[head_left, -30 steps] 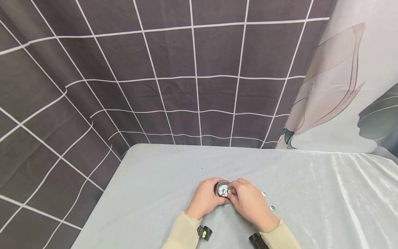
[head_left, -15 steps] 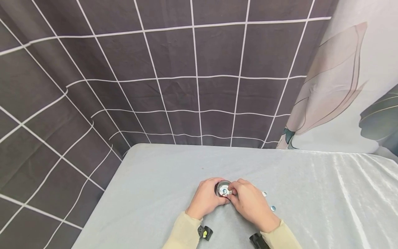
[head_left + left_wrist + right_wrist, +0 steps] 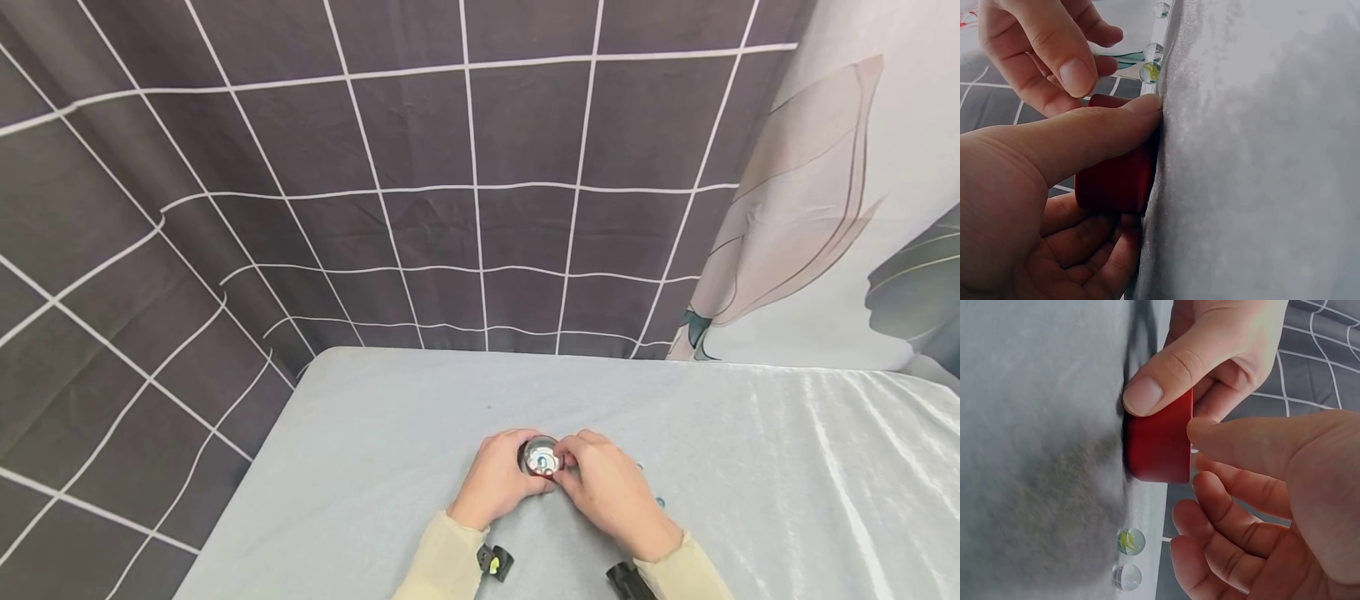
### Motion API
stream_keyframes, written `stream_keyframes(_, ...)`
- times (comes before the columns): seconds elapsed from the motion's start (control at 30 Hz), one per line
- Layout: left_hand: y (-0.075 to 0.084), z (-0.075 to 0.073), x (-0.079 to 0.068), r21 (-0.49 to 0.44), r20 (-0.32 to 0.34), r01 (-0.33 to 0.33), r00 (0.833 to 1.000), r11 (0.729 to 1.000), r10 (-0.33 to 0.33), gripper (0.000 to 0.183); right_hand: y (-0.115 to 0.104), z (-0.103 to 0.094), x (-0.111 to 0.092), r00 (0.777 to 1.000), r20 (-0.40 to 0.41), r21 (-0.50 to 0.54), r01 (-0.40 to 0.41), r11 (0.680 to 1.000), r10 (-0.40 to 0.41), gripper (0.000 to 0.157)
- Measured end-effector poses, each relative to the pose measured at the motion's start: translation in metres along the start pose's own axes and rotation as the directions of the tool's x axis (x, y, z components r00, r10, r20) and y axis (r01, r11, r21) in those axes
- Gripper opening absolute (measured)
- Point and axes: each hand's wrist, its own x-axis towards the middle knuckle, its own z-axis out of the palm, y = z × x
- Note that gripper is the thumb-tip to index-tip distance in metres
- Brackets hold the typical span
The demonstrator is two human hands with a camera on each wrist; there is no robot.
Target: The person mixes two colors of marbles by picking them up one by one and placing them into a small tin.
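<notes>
A small red cup [image 3: 1159,447] with a shiny metal interior stands on the cloth-covered table. Looking down in the head view, I see marbles [image 3: 542,461] at the bottom of the cup. My left hand [image 3: 491,475] grips its side, thumb at the front and fingers curled round the other side. At the right side of the rim is my right hand [image 3: 606,492], its thumb near or touching the edge, its fingers loosely bent. Neither wrist view shows anything between those fingers. A clear marble with a yellow-green swirl [image 3: 1130,541] lies beside the cup.
Other marbles lie to the right of my right hand, including a bluish one [image 3: 661,502] and a clear one [image 3: 1127,577]. The pale velvety table [image 3: 390,433] meets a dark grid-patterned curtain [image 3: 525,233] at the back.
My right hand has drawn slightly right, away from the cup's opening. A marble seen at its fingertips a second ago is no longer visible there. The left hand keeps its hold.
</notes>
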Motion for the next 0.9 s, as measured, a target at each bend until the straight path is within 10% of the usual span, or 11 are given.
stream_keyframes(0.9,0.001,0.001,0.0,-0.001,0.005,0.025,1.0,1.0,-0.025,0.053,0.015,-0.018,-0.007,1.0,0.006,-0.034,-0.002,0.999,0.002,0.024)
